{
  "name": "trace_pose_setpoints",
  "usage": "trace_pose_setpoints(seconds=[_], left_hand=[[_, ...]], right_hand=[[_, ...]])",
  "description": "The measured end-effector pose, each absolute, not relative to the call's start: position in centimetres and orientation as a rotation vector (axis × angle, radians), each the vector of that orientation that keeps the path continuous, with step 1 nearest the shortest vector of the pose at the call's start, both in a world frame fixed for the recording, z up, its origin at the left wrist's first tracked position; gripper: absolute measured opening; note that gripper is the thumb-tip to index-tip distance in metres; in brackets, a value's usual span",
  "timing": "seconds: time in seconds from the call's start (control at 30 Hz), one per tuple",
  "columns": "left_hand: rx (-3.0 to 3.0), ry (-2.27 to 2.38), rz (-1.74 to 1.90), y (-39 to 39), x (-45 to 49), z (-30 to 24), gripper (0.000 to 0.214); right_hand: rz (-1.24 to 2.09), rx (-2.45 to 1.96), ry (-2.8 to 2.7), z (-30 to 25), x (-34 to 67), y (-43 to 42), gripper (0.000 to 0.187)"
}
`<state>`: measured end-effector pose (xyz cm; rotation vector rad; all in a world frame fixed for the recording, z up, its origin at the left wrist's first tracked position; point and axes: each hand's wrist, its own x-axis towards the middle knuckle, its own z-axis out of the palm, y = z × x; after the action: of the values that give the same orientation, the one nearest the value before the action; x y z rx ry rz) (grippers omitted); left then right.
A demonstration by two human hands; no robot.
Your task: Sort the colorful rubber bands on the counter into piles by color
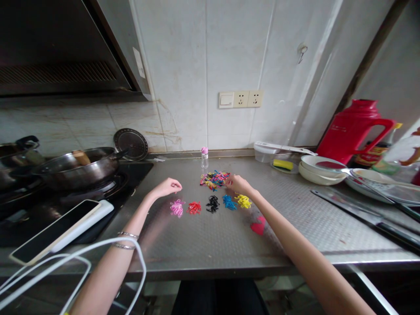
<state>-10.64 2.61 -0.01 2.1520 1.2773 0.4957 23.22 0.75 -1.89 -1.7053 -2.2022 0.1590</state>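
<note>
A heap of mixed-colour small rubber bands (pixel 215 179) lies on the steel counter. My right hand (pixel 238 183) is at the heap's right edge, its fingers pinched together; whatever they may hold is hidden. Left of the heap, my left hand (pixel 168 187) hovers with curled, closed fingers and nothing visible in them. Sorted piles form a row nearer me: pink bands (pixel 177 208) below my left hand, red bands (pixel 194 208), black bands (pixel 213 204), blue bands (pixel 229 202) and yellow bands (pixel 243 201), the last just below my right hand.
A small pink-capped bottle (pixel 204 158) stands behind the heap. At left are a pan (pixel 75 170) on the stove and a phone (pixel 55 229) with a white cable. To the right are bowls (pixel 321 170), a knife (pixel 348 210) and a red thermos (pixel 352 131).
</note>
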Motion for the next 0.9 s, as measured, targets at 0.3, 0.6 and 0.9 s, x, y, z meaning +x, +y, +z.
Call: trace_pose_setpoints(seconds=[0.3,0.6,0.9], left_hand=[[2.124,1.298,0.527,2.5,-10.1,-0.2,0.033],[2.126,1.303,0.582,2.3,-9.4,-0.5,0.029],[2.188,1.317,0.585,2.5,-9.3,-1.3,0.029]], right_hand=[[0.171,-1.57,-2.194,-0.8,21.7,0.0,0.017],[0.229,-1.064,-2.469,-0.5,15.0,-1.7,0.016],[0.292,-0.931,-2.564,-0.9,14.0,-1.7,0.017]])
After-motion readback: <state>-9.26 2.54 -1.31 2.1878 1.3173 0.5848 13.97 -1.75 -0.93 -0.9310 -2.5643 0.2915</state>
